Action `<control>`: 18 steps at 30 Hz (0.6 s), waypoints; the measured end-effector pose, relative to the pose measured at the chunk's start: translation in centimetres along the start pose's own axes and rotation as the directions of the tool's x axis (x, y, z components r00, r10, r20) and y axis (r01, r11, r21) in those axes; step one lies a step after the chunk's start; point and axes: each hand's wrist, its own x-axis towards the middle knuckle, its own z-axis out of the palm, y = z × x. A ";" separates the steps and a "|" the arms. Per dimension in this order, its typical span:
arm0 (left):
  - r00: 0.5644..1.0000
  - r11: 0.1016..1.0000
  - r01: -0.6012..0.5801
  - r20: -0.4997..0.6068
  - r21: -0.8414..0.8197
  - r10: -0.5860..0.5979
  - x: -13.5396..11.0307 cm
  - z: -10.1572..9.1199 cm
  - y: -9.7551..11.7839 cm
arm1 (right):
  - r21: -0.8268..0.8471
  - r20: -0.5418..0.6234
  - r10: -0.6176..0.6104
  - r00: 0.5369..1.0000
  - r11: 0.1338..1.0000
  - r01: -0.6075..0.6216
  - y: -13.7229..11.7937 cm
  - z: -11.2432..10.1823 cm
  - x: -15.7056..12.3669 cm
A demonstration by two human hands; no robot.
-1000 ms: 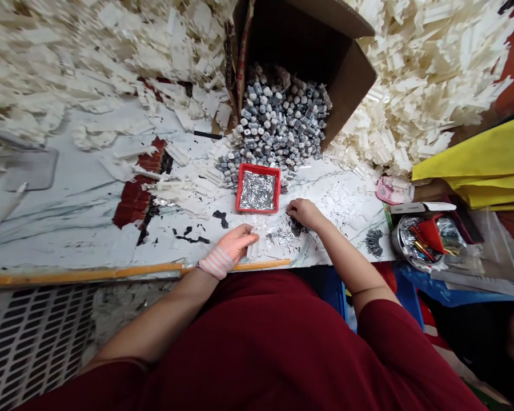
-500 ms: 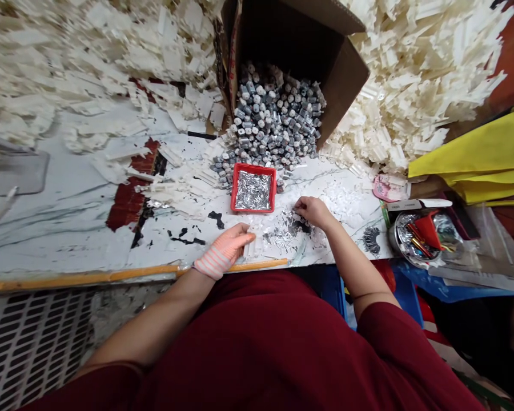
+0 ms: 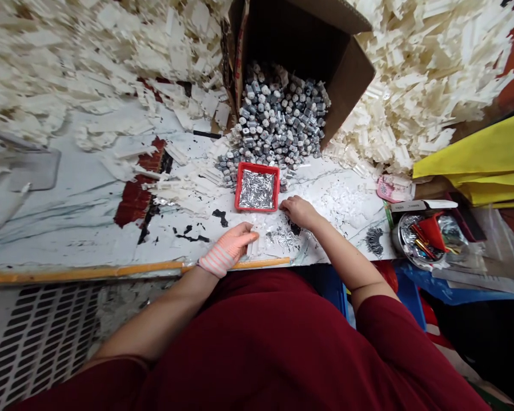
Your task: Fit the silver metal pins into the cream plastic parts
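My left hand, in a white-and-orange striped glove, grips a whitish plastic piece between thumb and fingers near the table's front edge. Bare and bent at the fingers, my right hand is pinched just off the lower right corner of a red tray. Whatever is between those fingertips is too small to make out. Many small metal pins fill the tray. A loose heap of similar pins lies on the table between my two hands.
Behind the tray, a cardboard box on its side spills small grey-and-white parts. Piles of cream plastic pieces flank it. To the right stand a metal bowl with a red scoop-like piece and yellow sheets.
My right hand has moved left, from beyond the loose pins toward the tray's lower right corner. My left hand keeps its grip on the plastic piece. The whole view has shifted slightly.
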 end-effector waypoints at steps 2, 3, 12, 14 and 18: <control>1.000 0.999 0.022 0.009 -0.037 -0.022 0.0 0.3 0.0 | 0.107 -0.073 0.041 0.996 0.994 -0.033 -0.4 -0.2 -0.8; 0.999 0.997 0.036 0.017 -0.065 -0.035 0.1 0.5 -0.1 | 0.207 -0.107 0.088 0.990 0.976 -0.064 -0.7 -0.3 -1.4; 0.999 0.998 0.044 -0.024 -0.052 -0.045 0.8 1.7 -0.6 | 0.819 -0.095 0.219 0.971 0.572 -0.049 -6.0 1.4 -4.3; 0.999 1.000 0.022 -0.024 -0.016 -0.022 0.7 1.6 -0.7 | 0.755 -0.135 0.237 0.962 0.653 -0.055 -6.8 1.5 -4.3; 0.999 0.999 0.036 -0.006 0.005 -0.036 0.2 1.4 -0.8 | 0.541 -0.207 0.195 0.959 0.839 -0.054 -7.7 1.6 -4.8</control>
